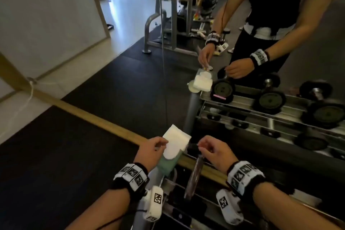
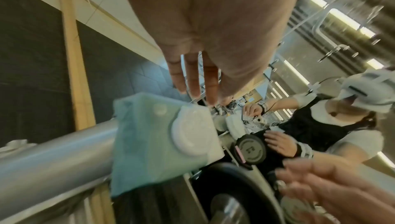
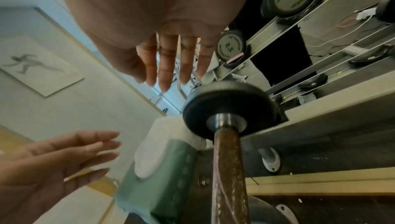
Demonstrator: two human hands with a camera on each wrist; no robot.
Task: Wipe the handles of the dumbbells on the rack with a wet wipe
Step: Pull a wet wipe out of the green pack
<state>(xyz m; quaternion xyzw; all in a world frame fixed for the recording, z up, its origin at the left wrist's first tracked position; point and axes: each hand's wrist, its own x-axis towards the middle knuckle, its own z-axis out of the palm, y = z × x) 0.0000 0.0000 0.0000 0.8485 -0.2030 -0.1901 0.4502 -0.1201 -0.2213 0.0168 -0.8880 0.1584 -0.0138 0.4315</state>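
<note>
Both wrists wear black bands with white squares. Just past them, the left hand (image 1: 151, 152) hangs over a green wet wipe pack (image 1: 168, 162). Its fingers are loose and a little spread, and the wrist views show them holding nothing, though from the head view its fingertips look very close to the white wipe. The right hand (image 1: 214, 152) is loose too, with empty fingers, and it hangs over the near dumbbell.

The wet wipe pack sits on the end of the rack's silver pipe (image 2: 53, 160). A white flap (image 3: 149, 158) is on its top. A white wipe (image 1: 176, 139) sticks up out of the pack.

The near dumbbell (image 3: 229, 168) lies on the rack (image 1: 173, 185), right beside the pack. Its handle is brown and speckled, and its black round end (image 3: 230, 107) is close to the pack.

A big mirror (image 1: 261, 61) stands right behind the rack, with a wood frame (image 1: 93, 115) along its bottom. The mirror shows the same person, the pack and more dumbbells in a row.

Black mats (image 1: 46, 164) cover the floor on the left. A white wall (image 1: 46, 15) is further back.
</note>
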